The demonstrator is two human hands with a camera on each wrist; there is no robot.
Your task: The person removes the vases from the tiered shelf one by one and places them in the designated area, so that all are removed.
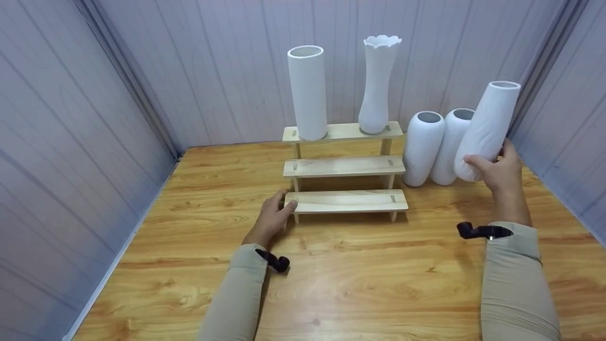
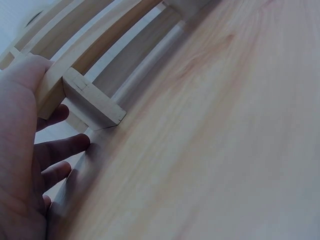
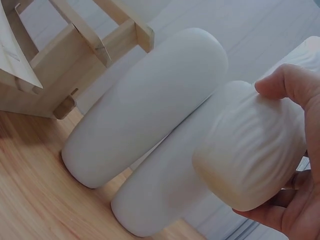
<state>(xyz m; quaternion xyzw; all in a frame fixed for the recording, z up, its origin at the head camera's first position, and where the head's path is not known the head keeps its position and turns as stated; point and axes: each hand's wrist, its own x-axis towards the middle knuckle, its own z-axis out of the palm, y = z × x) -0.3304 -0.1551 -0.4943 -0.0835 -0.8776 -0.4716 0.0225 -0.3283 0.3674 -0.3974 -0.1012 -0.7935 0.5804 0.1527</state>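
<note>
Grips the wavy white vase (image 1: 487, 128) low down with the right hand (image 1: 504, 175), raised to the right of the tiered wooden shelf (image 1: 345, 202), with long axis steep, leaning right toward the top. Pinches the shelf's near left end with the left hand (image 1: 273, 213).

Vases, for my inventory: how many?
5: ribbed vase and scalloped vase on the top shelf; left plain vase and right plain vase on the table; wavy vase in the right hand.
</note>
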